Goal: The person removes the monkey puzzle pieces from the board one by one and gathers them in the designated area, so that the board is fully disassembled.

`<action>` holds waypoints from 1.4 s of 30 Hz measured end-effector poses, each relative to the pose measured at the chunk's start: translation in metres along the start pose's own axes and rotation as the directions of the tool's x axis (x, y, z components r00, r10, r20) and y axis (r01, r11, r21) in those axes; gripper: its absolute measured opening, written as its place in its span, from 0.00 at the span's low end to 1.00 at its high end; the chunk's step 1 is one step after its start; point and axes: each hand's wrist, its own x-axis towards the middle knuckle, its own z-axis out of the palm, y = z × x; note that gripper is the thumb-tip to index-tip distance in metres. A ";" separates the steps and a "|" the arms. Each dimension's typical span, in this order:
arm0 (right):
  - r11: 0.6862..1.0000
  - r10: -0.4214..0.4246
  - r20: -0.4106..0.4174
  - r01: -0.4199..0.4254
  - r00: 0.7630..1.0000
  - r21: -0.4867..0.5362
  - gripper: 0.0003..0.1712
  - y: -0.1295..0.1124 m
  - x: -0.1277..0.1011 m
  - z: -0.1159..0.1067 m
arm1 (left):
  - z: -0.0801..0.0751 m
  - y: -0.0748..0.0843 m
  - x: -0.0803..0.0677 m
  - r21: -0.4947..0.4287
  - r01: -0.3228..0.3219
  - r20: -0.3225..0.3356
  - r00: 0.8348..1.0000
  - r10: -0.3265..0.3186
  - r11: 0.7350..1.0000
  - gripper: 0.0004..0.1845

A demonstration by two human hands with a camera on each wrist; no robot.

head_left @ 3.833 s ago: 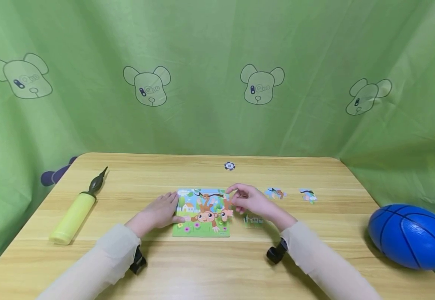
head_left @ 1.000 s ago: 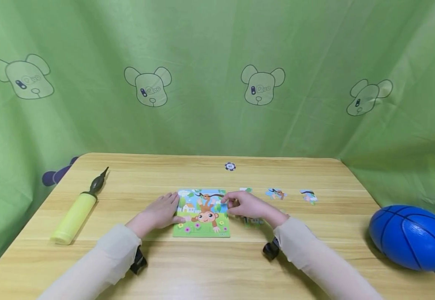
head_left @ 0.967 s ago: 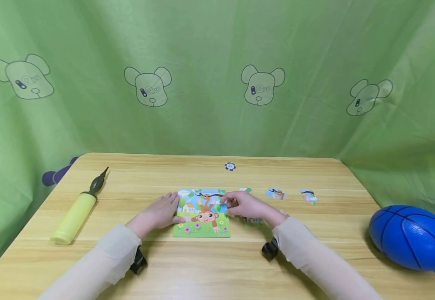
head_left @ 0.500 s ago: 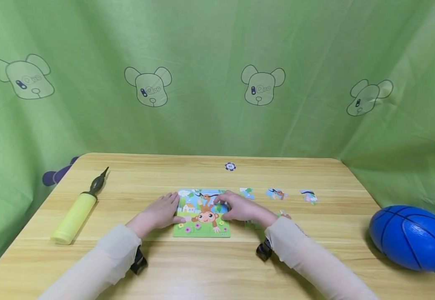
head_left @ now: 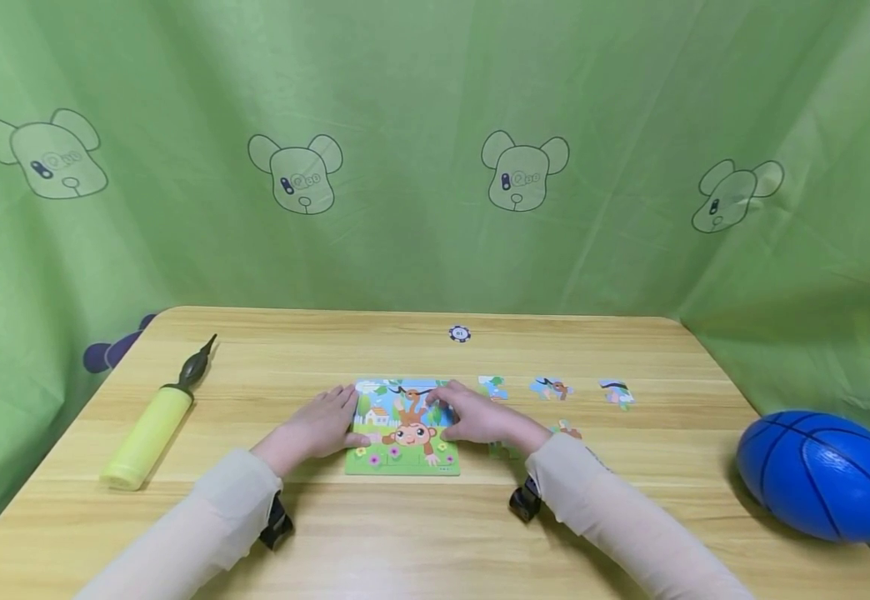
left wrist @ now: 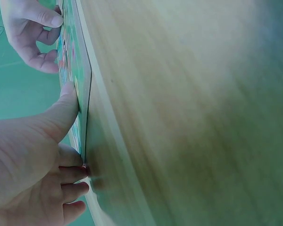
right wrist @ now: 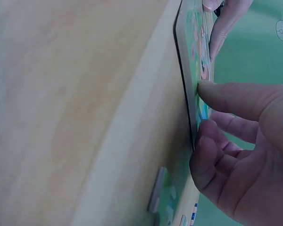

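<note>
the left hand (head_left: 313, 427) braces the puzzle board (head_left: 402, 427) with flat fingers while the right hand (head_left: 476, 417) presses a piece flat at its right edge, where uneven pressure could pop neighbouring pieces loose

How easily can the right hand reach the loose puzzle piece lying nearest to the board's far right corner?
Probably easily: the right hand rests on the puzzle board, and that loose piece lies just beyond it on bare table, nothing between.
</note>
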 end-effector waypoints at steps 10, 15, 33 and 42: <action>1.000 -0.007 -0.019 0.007 1.000 0.010 0.24 -0.003 -0.001 0.001 | -0.002 0.001 -0.002 -0.008 0.007 0.008 1.000 -0.007 1.000 0.43; 0.999 -0.028 -0.026 0.028 0.999 -0.026 0.25 -0.003 -0.001 0.001 | -0.003 0.002 -0.003 -0.019 0.003 0.011 1.000 -0.003 1.000 0.43; 0.993 -0.052 -0.088 0.042 0.995 -0.112 0.28 -0.003 0.000 0.001 | -0.001 0.000 -0.001 0.004 -0.010 0.002 1.000 0.010 1.000 0.44; 0.997 -0.081 -0.150 0.080 0.985 -0.016 0.25 -0.001 -0.012 -0.007 | -0.002 0.001 0.000 0.006 -0.009 0.003 1.000 0.009 1.000 0.44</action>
